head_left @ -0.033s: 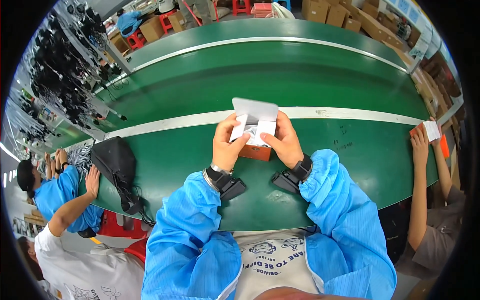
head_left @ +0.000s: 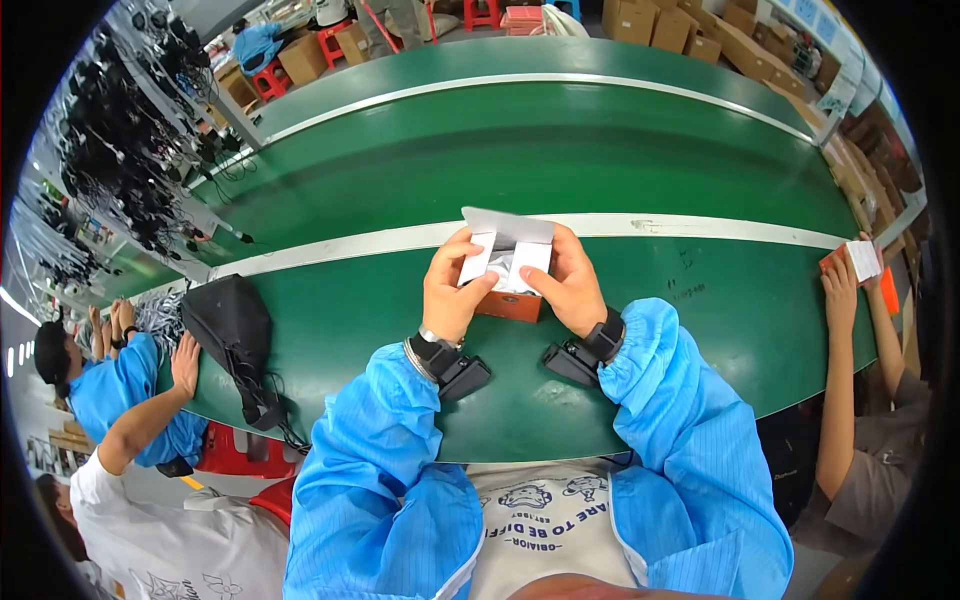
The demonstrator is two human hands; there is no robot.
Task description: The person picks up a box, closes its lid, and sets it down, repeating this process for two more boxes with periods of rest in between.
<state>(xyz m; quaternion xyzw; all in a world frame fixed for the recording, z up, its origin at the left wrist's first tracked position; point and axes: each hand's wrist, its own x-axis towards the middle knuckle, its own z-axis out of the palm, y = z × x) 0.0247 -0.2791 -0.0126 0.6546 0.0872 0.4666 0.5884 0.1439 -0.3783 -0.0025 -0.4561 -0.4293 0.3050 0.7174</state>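
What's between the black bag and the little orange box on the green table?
In the head view, the left hand and its blue sleeve lie between the black bag and the orange box; otherwise only bare green table.

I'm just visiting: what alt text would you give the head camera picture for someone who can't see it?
A person in blue sleeves holds a folded white paper sheet with the left hand and right hand over a small orange box on a long green conveyor belt. A black bag lies to the left, where a co-worker's hand rests on the belt edge.
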